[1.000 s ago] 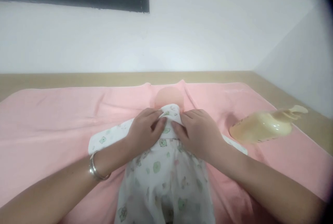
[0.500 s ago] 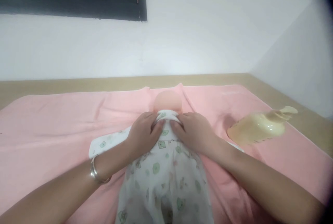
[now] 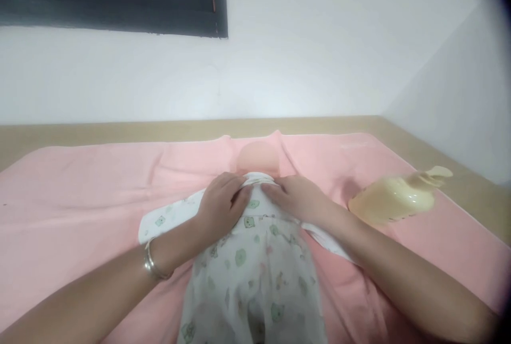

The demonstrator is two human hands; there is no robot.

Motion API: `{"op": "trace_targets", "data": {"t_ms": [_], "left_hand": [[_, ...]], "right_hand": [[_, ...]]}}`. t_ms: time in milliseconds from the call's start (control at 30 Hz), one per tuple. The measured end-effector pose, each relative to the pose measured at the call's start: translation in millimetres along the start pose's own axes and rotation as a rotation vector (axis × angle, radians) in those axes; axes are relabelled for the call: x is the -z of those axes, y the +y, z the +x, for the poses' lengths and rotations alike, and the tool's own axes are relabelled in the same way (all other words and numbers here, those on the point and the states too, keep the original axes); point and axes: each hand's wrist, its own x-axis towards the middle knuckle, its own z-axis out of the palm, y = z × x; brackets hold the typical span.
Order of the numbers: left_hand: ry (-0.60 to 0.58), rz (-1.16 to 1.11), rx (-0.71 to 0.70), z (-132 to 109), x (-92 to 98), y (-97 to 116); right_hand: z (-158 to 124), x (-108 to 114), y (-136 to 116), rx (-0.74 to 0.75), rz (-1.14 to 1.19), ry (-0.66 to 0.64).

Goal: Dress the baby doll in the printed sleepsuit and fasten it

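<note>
Head view: left hand [image 3: 221, 203] and right hand [image 3: 297, 197], grips pinched shut on garment collar [image 3: 255, 178]; uneven pull may snag doll head [image 3: 258, 156].

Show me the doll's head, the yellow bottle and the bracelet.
doll's head [image 3: 258, 156], head view, bare crown above the collar.
yellow bottle [image 3: 393, 199], head view, middle of its body.
bracelet [image 3: 153, 265], head view, band on the wrist.
</note>
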Motion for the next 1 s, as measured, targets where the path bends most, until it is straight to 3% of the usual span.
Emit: {"op": "trace_targets", "data": {"t_ms": [133,200,367,433,667,733,867,933,1000], "left_hand": [[-0.156,-0.002,0.141,6.0,2.1,-0.2],[-0.188,-0.006,0.16,7.1,2.2,-0.5],[-0.076,0.007,0.1,2.4,1.5,1.1],[-0.025,0.004,0.08,1.8,1.7,2.3],[-0.184,0.02,0.196,8.9,4.6,3.7],[-0.153,0.043,0.2,7.2,4.5,3.6],[-0.038,0.068,0.095,2.6,4.2,3.8],[-0.042,0.072,0.084,3.6,4.8,4.3],[-0.109,0.062,0.127,6.2,5.6,5.0]], "right_hand": [[-12.6,2.5,-9.2,0.111,-0.165,0.228],[-17.6,3.0,-12.7,0.147,-0.202,0.277],[-2.0,1.0,-0.7,-0.009,-0.01,-0.005],[2.6,1.2,2.7,-0.024,0.036,-0.054],[-14.3,1.9,-13.6,0.132,-0.223,0.306],[-10.6,0.2,-11.6,0.095,-0.178,0.267],[-0.8,-1.3,-3.5,-0.027,-0.022,0.027],[-3.6,-0.8,-5.2,0.006,-0.058,0.085],[-9.8,-0.3,-9.9,0.082,-0.133,0.235]]}}
